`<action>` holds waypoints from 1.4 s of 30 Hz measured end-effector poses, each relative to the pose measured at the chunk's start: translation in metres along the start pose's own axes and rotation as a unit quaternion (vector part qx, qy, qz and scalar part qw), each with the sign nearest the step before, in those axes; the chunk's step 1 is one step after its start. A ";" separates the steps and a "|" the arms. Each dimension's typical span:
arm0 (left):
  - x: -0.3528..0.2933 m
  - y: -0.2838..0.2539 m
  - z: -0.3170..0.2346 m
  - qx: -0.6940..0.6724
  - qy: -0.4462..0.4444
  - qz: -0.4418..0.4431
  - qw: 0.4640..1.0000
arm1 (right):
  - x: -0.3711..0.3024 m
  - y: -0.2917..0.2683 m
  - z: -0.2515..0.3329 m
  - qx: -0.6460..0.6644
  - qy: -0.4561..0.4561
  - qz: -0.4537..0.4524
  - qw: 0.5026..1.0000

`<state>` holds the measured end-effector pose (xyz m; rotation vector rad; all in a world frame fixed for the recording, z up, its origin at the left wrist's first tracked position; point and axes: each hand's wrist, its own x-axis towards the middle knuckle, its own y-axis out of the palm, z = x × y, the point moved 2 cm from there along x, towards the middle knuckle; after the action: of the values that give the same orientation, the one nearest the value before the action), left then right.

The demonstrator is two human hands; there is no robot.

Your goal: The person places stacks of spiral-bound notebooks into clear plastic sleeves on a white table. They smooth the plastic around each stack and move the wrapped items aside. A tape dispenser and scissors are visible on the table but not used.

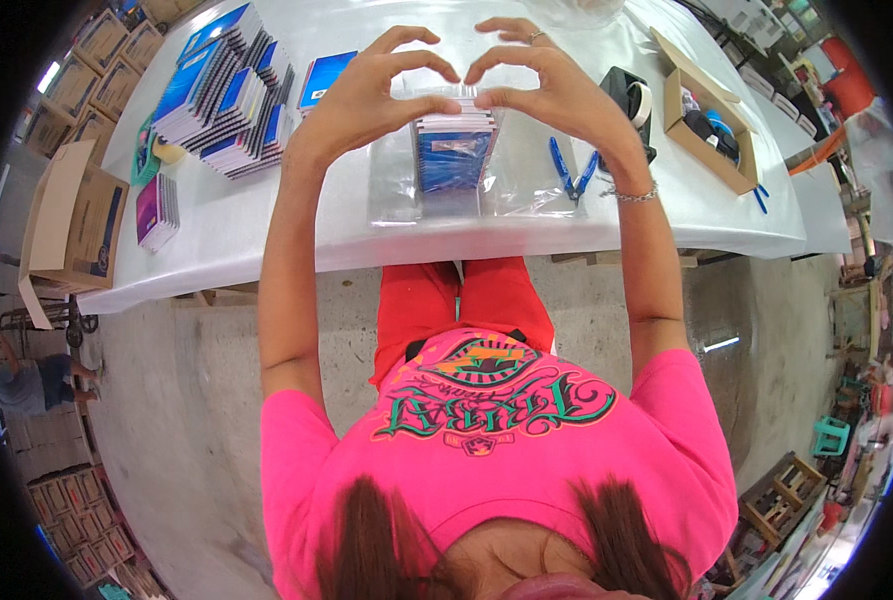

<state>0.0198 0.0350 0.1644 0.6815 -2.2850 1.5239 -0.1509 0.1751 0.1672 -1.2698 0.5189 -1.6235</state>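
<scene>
A stack of blue-covered spiral notebooks (454, 160) stands in a clear plastic bag (394, 195) at the table's near edge, its white page edges facing up. Over the top of the stack, my left hand (371, 95) curls in from the left, thumb and index finger at the bag's upper part. My right hand (556, 90) mirrors it from the right, the fingertips of both hands almost meeting. The thin film between the fingers is hard to make out. Blue-handled nippers (573, 172) lie spread on flat plastic to the right of the stack.
Tall piles of blue notebooks (206, 95) stand at the left, near a small purple notebook stack (156, 212). Another blue notebook (324, 78) lies behind my left wrist. On the right are a black item with a tape roll (641, 105) and an open cardboard box (716, 150) of tools.
</scene>
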 end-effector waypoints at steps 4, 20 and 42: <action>0.002 0.005 0.002 0.059 0.045 0.058 0.996 | -0.001 0.000 -0.003 -0.045 -0.030 0.004 0.999; -0.077 0.137 0.025 -0.463 -0.193 -0.171 0.848 | -0.079 0.133 -0.045 0.286 0.158 -0.110 0.939; -0.071 0.113 0.005 -0.098 -0.099 -0.305 0.942 | -0.074 0.113 -0.034 0.261 0.086 -0.159 0.948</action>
<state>0.0176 0.0823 0.0396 1.3720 -2.0293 0.9585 -0.1347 0.1825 0.0295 -0.8435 -0.0311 -1.9843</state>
